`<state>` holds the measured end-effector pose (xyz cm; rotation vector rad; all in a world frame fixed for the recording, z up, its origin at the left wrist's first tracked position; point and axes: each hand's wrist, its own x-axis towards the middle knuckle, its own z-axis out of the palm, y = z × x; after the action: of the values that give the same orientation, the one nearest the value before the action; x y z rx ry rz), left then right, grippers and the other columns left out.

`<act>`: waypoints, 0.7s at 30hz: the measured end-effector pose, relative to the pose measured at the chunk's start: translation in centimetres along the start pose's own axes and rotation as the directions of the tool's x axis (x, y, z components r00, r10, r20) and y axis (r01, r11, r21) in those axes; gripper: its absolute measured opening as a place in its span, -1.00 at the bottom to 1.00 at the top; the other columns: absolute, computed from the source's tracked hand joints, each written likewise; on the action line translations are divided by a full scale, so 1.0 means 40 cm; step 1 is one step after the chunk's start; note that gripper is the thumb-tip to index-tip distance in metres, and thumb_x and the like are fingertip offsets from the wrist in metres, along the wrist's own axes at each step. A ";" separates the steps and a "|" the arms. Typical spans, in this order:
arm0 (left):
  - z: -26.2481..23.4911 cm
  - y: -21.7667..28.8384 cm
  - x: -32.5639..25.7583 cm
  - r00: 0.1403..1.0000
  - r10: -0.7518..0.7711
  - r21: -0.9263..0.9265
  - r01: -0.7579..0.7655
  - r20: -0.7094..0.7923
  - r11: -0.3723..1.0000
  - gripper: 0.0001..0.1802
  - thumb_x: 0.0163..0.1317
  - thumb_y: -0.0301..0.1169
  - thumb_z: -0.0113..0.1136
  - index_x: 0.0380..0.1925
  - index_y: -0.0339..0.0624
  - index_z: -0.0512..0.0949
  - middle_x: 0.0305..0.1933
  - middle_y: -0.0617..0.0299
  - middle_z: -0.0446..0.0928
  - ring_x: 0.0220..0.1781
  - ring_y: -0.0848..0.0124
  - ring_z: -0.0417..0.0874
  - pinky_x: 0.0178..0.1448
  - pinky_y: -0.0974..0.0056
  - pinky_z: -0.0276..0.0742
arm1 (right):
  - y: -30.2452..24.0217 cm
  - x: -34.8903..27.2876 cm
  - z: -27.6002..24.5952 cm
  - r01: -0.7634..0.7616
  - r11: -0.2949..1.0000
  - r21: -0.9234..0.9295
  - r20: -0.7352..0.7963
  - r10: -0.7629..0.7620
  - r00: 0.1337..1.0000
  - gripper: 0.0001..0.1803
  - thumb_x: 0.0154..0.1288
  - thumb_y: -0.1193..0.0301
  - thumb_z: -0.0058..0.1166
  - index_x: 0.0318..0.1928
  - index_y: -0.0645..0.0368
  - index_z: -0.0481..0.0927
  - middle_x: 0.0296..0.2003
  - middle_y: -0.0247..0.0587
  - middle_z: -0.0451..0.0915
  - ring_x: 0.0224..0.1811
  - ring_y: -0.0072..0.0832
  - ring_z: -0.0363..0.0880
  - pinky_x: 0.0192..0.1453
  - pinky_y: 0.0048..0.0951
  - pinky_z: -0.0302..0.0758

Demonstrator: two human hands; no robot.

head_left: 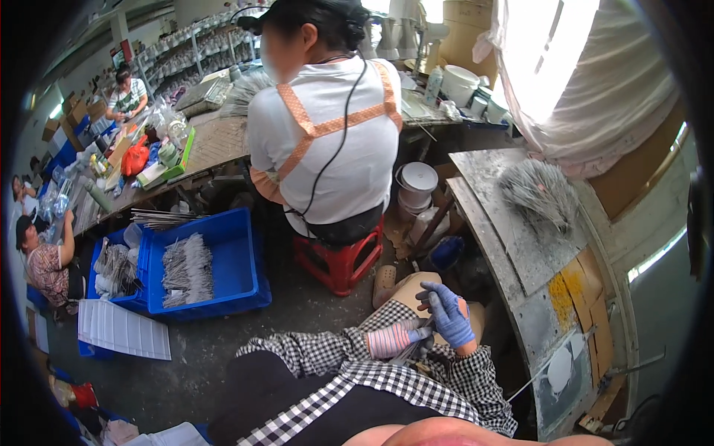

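My left hand [390, 340], in a striped pink and white glove with grey fingertips, is closed over my lap around a few thin grey rods [404, 357]; their exact kind is too small to make out. My right hand [451, 318], in a blue-purple glove with dark fingertips, is raised just beside and above it. Its fingers point up and to the left, somewhat apart, with nothing visible between them. Both forearms are in black-and-white checked sleeves [305, 355]. The inside of the left grip is hidden by the fingers.
A blue bin [245, 256] with bundled thin grey rods [186, 271] stands at left, near a white ribbed tray [123, 327]. A co-worker [327, 126] sits ahead on a red stool [341, 264]. The right-hand worktable [494, 215] bears a grey wiry bundle [539, 193] and yellow bits [563, 297].
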<state>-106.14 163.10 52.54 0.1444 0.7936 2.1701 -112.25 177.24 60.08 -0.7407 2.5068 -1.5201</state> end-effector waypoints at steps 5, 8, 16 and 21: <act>0.073 0.043 0.006 0.992 -0.122 0.284 0.122 -0.017 0.951 -0.64 0.41 -0.22 -0.02 0.10 -0.15 0.37 -0.30 0.34 0.48 -0.35 0.56 0.51 -0.21 0.45 0.50 | -0.007 -0.104 -0.045 -0.093 0.927 0.363 -0.150 0.156 0.976 -0.64 0.44 0.34 -0.16 0.13 0.24 0.44 -0.24 -0.12 0.65 -0.24 -0.43 0.65 -0.14 -0.49 0.52; 0.059 0.003 0.050 0.990 -0.121 0.276 0.096 0.076 0.956 -0.69 0.43 -0.21 -0.06 0.03 -0.15 0.39 -0.41 0.41 0.43 -0.45 0.61 0.44 -0.29 0.50 0.45 | -0.004 -0.139 -0.055 0.034 0.891 0.452 -0.333 0.134 0.933 -0.46 0.39 0.25 -0.06 0.29 0.23 0.24 -0.01 -0.04 0.52 -0.05 -0.39 0.56 0.07 -0.41 0.45; 0.067 0.092 0.119 0.993 0.052 0.183 -0.031 -0.110 0.983 -0.73 0.40 -0.24 0.00 -0.01 -0.13 0.39 -0.50 0.42 0.28 -0.51 0.64 0.26 -0.41 0.49 0.26 | 0.050 -0.249 -0.084 -0.061 0.865 0.499 -0.374 0.279 0.884 -0.51 0.36 0.31 0.01 0.24 0.21 0.32 -0.02 -0.07 0.55 0.00 -0.41 0.55 0.07 -0.42 0.46; 0.101 0.096 0.180 0.995 -0.036 0.310 0.062 -0.089 0.949 -0.81 0.42 -0.33 -0.07 -0.08 -0.15 0.40 -0.60 0.46 0.16 -0.61 0.65 0.11 -0.53 0.50 0.06 | -0.002 -0.377 -0.039 -0.228 0.942 0.245 -0.434 0.317 0.843 -0.58 0.29 0.31 0.10 0.10 0.23 0.46 -0.14 -0.07 0.61 -0.09 -0.36 0.61 -0.01 -0.37 0.52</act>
<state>-112.08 168.45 56.90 0.1945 1.1742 2.0015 -99.59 185.46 58.68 0.0349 2.5741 -1.9668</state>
